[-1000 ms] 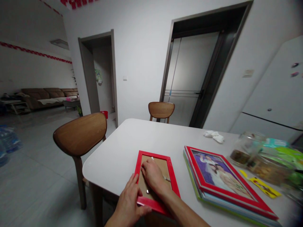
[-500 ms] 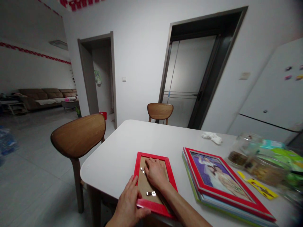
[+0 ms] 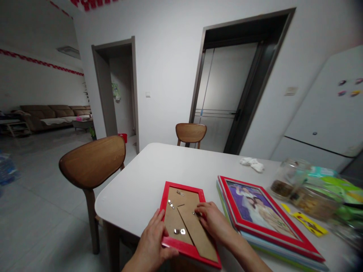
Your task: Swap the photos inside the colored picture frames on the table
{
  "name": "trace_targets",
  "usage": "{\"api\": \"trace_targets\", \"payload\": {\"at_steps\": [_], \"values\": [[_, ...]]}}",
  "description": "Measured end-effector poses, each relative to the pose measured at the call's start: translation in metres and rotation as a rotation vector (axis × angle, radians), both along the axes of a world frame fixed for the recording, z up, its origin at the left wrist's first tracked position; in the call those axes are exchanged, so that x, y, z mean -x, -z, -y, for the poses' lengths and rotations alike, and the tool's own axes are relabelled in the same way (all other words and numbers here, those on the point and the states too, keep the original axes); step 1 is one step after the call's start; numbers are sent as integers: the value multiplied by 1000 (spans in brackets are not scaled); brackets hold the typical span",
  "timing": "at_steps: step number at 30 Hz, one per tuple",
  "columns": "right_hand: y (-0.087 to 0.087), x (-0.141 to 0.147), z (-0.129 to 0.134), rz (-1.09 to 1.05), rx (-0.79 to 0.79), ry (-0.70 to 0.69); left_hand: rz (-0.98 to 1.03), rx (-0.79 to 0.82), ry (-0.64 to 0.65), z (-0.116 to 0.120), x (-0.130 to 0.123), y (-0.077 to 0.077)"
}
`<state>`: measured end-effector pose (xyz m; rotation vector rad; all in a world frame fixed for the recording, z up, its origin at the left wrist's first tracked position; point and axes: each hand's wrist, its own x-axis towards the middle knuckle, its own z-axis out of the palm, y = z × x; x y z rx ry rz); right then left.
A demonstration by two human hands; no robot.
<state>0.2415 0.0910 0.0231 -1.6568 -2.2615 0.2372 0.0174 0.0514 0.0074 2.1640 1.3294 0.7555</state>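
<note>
A red picture frame (image 3: 184, 247) lies face down at the near edge of the white table, showing its brown backing board (image 3: 185, 219) with a slanted stand flap. Small metal clips (image 3: 179, 231) sit along the board's edges. My left hand (image 3: 153, 236) grips the lower left corner of the frame, thumb over the near rail and fingers along the left side. At the right side, my right hand (image 3: 212, 221) has its fingers bunched on a metal clip (image 3: 194, 214), which they partly hide.
Right of the frame, another red picture frame (image 3: 269, 211) with a photo lies on a stack of thin books. Beyond are glass jars (image 3: 316, 200), a yellow packet (image 3: 310, 224) and a crumpled white tissue (image 3: 252, 164). Wooden chairs (image 3: 95, 160) stand at the table's left and far sides.
My right hand has moved from the upper middle of the backing board to the clip on its right side, uncovering the top clip and stand flap. My left hand keeps its hold.
</note>
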Motion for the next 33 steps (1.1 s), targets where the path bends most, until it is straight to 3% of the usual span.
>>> {"api": "trace_targets", "payload": {"at_steps": [5,11,15,20,23,29,33], "values": [[1,10,-7,31,-52,155,12,-17,-5,0,0,0],[-6,18,16,-39,-101,114,-7,-9,-7,1,0,1],[-1,33,35,-34,-49,109,-31,-6,-27,2,-1,0],[8,41,34,-70,-40,181,0,9,-20,3,-1,1],[3,37,30,-132,-28,181,54,34,-39,5,0,-2],[-32,38,33,-183,-80,193,420,138,-18,3,-5,-21],[-48,52,43,-243,-114,90,779,273,-44,-9,-10,-26]]}}
